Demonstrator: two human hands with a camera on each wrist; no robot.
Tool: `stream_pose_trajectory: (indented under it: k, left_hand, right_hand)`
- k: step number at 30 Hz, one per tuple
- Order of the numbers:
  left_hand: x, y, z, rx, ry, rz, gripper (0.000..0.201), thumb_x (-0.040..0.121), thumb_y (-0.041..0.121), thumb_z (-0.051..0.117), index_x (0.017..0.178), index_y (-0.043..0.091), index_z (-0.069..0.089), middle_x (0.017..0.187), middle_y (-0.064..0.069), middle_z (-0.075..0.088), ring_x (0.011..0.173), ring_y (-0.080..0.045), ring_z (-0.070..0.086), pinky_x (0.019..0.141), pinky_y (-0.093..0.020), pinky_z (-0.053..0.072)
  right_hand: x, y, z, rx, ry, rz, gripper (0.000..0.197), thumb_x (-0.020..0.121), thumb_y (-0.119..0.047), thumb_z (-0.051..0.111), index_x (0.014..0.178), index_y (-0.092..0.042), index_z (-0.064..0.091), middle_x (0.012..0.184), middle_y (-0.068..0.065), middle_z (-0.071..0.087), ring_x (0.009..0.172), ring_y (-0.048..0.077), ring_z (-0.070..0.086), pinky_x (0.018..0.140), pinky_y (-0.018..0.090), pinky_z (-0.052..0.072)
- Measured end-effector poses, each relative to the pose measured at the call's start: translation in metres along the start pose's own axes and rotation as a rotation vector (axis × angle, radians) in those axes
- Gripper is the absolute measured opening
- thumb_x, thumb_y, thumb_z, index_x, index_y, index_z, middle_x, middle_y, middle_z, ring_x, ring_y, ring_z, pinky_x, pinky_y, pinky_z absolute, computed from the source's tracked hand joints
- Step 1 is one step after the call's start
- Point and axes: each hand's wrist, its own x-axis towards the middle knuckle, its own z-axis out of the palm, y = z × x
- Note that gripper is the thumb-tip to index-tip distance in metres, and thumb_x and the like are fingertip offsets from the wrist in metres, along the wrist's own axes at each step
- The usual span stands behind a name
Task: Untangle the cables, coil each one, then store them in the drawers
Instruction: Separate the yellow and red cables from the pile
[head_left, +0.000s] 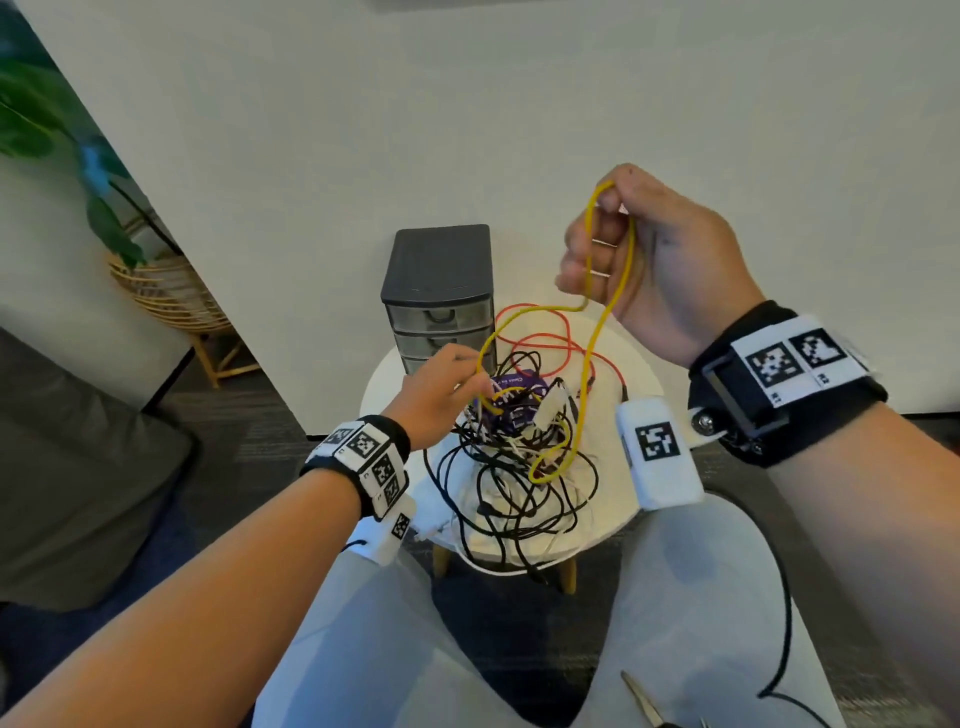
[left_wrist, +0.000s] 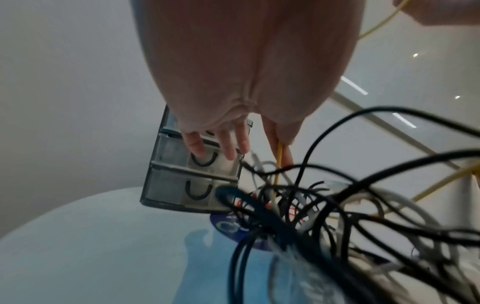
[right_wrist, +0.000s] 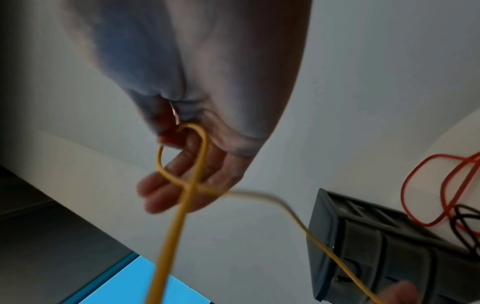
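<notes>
Thin yellow rubber-sheathed cable: one smooth narrow loop raised at the upper right of the head view, pinched between thumb and curled fingers of the right hand; its strands cross over the palm in the right wrist view. A lower stretch runs down to the left hand, centre of frame, where thumb and forefinger pinch it while the other fingers stay straight. The far end curls into the heap below.

Tangled heap of thin black and white round-section cords: lies on the round white smooth-topped counter, lower centre, some loops hanging over the near rim.

Thin red glossy cable: loose arcs behind the heap, just beside the drawer unit.

Small dark grey plastic drawer unit with translucent fronts: boxy, upright at the counter's back edge, drawers closed, each with a curved dark handle.

Purple printed flat packet: partly buried under the cords.

Woven cane plant basket: left of frame, on the floor.
</notes>
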Motion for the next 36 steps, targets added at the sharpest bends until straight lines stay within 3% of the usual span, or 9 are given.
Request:
stream_pose_trajectory:
  k: [4,7,11,15,20,24,27,31,36]
  left_hand:
    - [0.005,0.023,-0.022,-0.279,0.222,-0.038,0.040,0.109,0.026,0.039,0.082,0.023,0.068,0.101,-0.001,0.073,0.102,-0.017,0.064,0.094,-0.037,0.045]
    - [0.008,0.041,-0.045,-0.389,0.339,0.022,0.042,0.108,0.025,0.039,0.073,0.024,0.063,0.084,-0.004,0.074,0.090,-0.023,0.067,0.092,-0.039,0.052]
    - [0.009,0.057,-0.069,-0.510,0.388,0.093,0.032,0.108,0.021,0.041,0.084,0.013,0.062,0.071,-0.005,0.067,0.074,-0.024,0.065,0.082,-0.037,0.054]
    - [0.004,0.055,-0.083,-0.534,0.408,0.145,0.031,0.105,0.016,0.043,0.089,0.001,0.065,0.071,-0.008,0.062,0.070,-0.020,0.061,0.075,-0.031,0.052]
    - [-0.008,0.035,-0.078,-0.486,0.301,0.114,0.031,0.097,0.012,0.046,0.084,-0.008,0.066,0.067,-0.011,0.058,0.064,-0.023,0.057,0.068,-0.026,0.052]
    - [-0.015,0.029,-0.068,-0.322,0.084,0.079,0.035,0.087,0.017,0.045,0.079,-0.010,0.067,0.065,0.006,0.064,0.067,-0.011,0.061,0.073,-0.024,0.049]
    - [-0.018,0.035,-0.058,-0.251,-0.106,0.083,0.031,0.086,0.017,0.047,0.079,-0.001,0.072,0.072,0.005,0.068,0.070,-0.010,0.061,0.073,-0.020,0.050]
    - [-0.018,0.039,-0.049,-0.013,-0.273,0.069,0.028,0.091,0.025,0.052,0.086,0.021,0.079,0.081,0.007,0.065,0.075,-0.007,0.059,0.074,-0.028,0.049]
    - [-0.008,0.033,-0.043,0.251,-0.257,-0.049,0.049,0.094,0.044,0.041,0.110,0.009,0.072,0.106,-0.009,0.066,0.100,-0.025,0.059,0.089,-0.044,0.047]
  right_hand:
    - [-0.001,0.013,-0.012,-0.197,0.148,0.047,0.027,0.104,-0.019,0.037,0.078,-0.017,0.046,0.055,0.006,0.041,0.043,0.018,0.031,0.051,0.030,0.033]
    - [-0.004,0.030,-0.021,-0.339,0.203,0.119,0.032,0.103,-0.017,0.038,0.073,-0.013,0.048,0.057,0.011,0.046,0.043,0.022,0.039,0.050,0.031,0.039]
    - [-0.004,0.051,-0.037,-0.429,0.248,0.164,0.035,0.104,-0.015,0.041,0.073,-0.008,0.056,0.086,0.023,0.068,0.076,0.031,0.070,0.071,0.034,0.056]
    - [-0.001,0.068,-0.063,-0.708,0.296,0.212,0.025,0.101,-0.016,0.047,0.089,-0.011,0.069,0.109,0.016,0.071,0.100,0.020,0.065,0.083,0.031,0.047]
    - [0.001,0.089,-0.085,-1.152,0.203,0.349,0.028,0.102,-0.012,0.048,0.104,-0.025,0.073,0.130,0.000,0.064,0.113,0.016,0.057,0.090,0.027,0.038]
    - [0.018,0.099,-0.069,-1.275,0.077,0.250,0.032,0.106,-0.014,0.043,0.117,-0.020,0.072,0.134,0.002,0.061,0.112,0.019,0.060,0.085,0.026,0.041]
    - [0.037,0.113,-0.059,-1.382,-0.037,0.216,0.030,0.105,-0.013,0.045,0.118,-0.013,0.072,0.123,0.003,0.065,0.113,0.021,0.057,0.089,0.025,0.037]
    - [0.055,0.134,-0.060,-1.545,-0.243,0.340,0.023,0.100,-0.022,0.056,0.092,-0.013,0.075,0.096,0.000,0.069,0.087,0.021,0.058,0.074,0.030,0.042]
    - [0.060,0.147,-0.059,-1.679,-0.369,0.419,0.012,0.092,-0.028,0.071,0.081,-0.026,0.067,0.074,-0.013,0.056,0.080,0.015,0.056,0.066,0.025,0.037]
